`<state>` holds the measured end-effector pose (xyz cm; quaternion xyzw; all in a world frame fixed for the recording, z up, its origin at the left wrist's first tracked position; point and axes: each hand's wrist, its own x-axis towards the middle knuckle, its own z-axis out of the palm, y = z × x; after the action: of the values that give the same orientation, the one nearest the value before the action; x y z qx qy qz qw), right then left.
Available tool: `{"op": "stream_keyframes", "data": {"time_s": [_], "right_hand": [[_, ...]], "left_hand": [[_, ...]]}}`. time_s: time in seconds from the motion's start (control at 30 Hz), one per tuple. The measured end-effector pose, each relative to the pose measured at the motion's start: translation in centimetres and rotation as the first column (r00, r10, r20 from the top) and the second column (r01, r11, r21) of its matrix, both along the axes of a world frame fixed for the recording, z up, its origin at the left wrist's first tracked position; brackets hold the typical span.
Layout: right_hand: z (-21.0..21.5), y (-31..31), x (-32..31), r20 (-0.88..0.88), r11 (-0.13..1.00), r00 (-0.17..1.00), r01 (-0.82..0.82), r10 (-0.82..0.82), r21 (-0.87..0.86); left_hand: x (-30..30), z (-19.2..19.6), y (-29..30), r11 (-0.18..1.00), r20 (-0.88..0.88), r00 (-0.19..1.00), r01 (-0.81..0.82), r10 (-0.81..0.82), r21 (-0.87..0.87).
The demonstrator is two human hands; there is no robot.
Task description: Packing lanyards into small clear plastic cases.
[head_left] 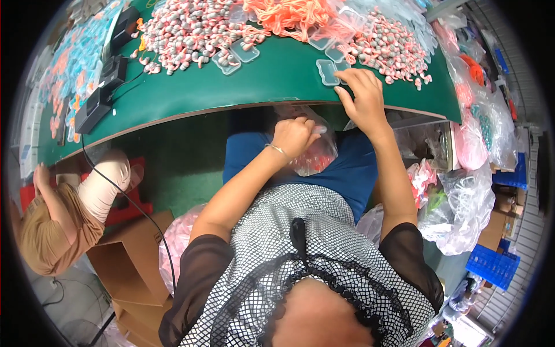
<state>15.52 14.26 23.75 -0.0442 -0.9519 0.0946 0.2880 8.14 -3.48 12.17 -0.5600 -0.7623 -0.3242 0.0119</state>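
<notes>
My left hand [296,137] is closed above my lap, over a clear plastic bag [315,159] with pinkish-red things inside. A small see-through piece shows at its fingertips; I cannot tell whether it is a case or part of the bag. My right hand [364,98] reaches over the front edge of the green table, thumb and fingers apart. Its fingertips are at an open, clear hinged plastic case [327,73] lying on the table, and they partly cover the case's right half. Whether they press on it is hard to see.
Grey-and-pink earplugs [188,32] lie heaped at the back, with a second earplug pile [390,49] at right. Orange cords [292,17] lie between them. Black boxes [95,110] with a cable stand at left. Another person [63,225] sits at left, near a cardboard box [130,260].
</notes>
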Motion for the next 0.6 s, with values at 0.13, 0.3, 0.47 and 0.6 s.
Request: {"op": "stream_keyframes", "data": {"time_s": [0.13,0.3,0.47,0.6], "right_hand": [[-0.4,0.1,0.1,-0.021,1.000,1.000,-0.002,0.002,-0.004],[-1.0,0.2,-0.2,-0.069,0.997,0.997,-0.041,0.037,-0.058],[-1.3,0.0,-0.7,-0.090,0.992,0.993,-0.091,0.083,-0.086],[-0.8,-0.7,-1.2,-0.119,0.991,0.987,-0.118,0.110,-0.058]], "left_hand": [[0.0,-1.6,0.6,0.974,0.133,0.991,0.028,0.002,-0.223],[-2.2,3.8,-2.5,0.994,0.211,0.976,0.039,-0.060,0.103],[-4.7,10.9,-4.8,0.958,0.179,0.981,-0.126,0.081,0.258],[-9.1,10.5,-5.1,0.895,-0.030,0.901,-0.427,0.434,0.127]]}}
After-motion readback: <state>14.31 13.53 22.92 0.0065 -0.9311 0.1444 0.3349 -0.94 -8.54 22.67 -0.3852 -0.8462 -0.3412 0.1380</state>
